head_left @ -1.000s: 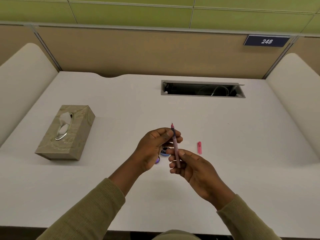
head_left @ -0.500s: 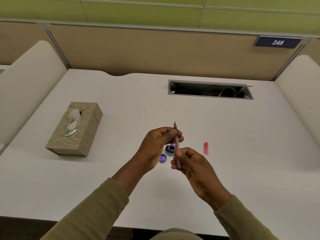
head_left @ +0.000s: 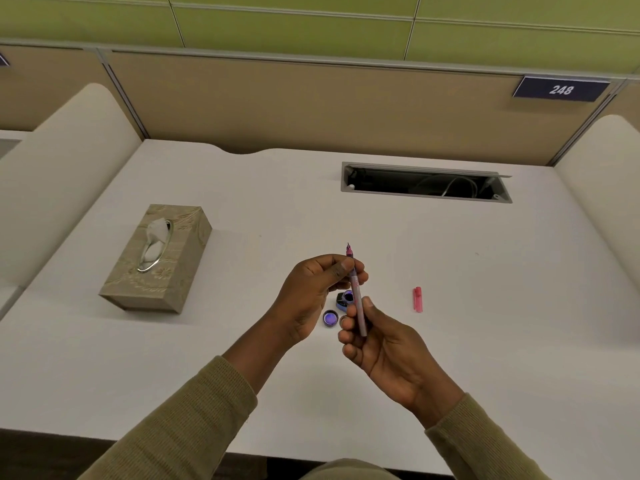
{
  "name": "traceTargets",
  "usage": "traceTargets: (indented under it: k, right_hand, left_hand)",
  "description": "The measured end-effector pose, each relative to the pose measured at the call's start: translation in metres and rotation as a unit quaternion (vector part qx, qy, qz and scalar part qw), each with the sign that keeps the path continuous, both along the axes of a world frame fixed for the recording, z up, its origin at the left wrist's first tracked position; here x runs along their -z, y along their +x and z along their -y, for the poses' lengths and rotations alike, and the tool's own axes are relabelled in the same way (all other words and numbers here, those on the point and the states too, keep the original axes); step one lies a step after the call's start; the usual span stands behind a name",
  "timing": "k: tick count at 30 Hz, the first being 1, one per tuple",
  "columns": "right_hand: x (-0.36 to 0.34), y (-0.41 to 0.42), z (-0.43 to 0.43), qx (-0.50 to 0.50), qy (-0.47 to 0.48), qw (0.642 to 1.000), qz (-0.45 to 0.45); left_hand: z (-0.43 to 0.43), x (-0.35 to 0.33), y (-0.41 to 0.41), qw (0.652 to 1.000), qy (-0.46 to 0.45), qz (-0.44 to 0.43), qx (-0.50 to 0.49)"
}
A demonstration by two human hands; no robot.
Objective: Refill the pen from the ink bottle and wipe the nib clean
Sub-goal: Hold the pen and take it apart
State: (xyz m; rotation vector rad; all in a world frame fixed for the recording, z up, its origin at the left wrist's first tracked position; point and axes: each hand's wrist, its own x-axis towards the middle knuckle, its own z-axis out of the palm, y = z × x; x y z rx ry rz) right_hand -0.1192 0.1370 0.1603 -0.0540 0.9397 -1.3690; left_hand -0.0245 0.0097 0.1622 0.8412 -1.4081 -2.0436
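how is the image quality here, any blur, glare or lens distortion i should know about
Head view: even, soft lighting with no glare on the white desk; faint shadows beside the tissue box and under the hands; wide-angle bending curves the partition rail and desk edges; the pen and ink bottle are small and slightly soft, so nib detail is unclear; the 248 sign stays readable.
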Motion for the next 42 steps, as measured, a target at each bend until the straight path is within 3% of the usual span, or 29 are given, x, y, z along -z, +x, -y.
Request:
traceTargets:
  k: [6,12,17,22,26,31,35,42]
  right_hand:
    - [0.001,0.004,0.002,-0.007,-0.017,0.999,0.040]
    - [-0.001,0.008,0.001,0.008,-0.028,1.000,-0.005]
    - [-0.002,0.009,0.000,-0.009,-0.029,0.999,0.016]
    - [-0.001,0.012,-0.003,0.016,-0.040,0.998,-0.042]
    - [-0.002,0.009,-0.004,0.008,-0.027,1.000,-0.006]
    - [-0.001,0.009,-0.008,0.032,-0.019,0.998,-0.054]
    - [0.000,0.006,-0.008,0.031,-0.010,0.999,-0.003]
    - [-0.003,0.007,-0.014,0.031,-0.021,0.999,-0.036]
  left_hand:
    - [-0.001,-0.003,0.001,1.000,0.002,0.003,0.003]
    - [0.000,-0.001,0.001,1.000,-0.001,0.004,0.006]
    - [0.000,-0.001,0.001,1.000,0.005,-0.001,0.002]
    - [-0.002,0.000,-0.001,1.000,0.005,0.002,0.001]
    - [-0.004,0.000,-0.003,1.000,0.004,-0.001,0.004]
    - [-0.007,0.000,-0.005,1.000,0.002,0.006,0.006]
    - [-0.010,0.000,-0.008,1.000,0.006,0.007,0.004]
    - [-0.015,0.000,-0.012,1.000,0.007,0.016,0.006]
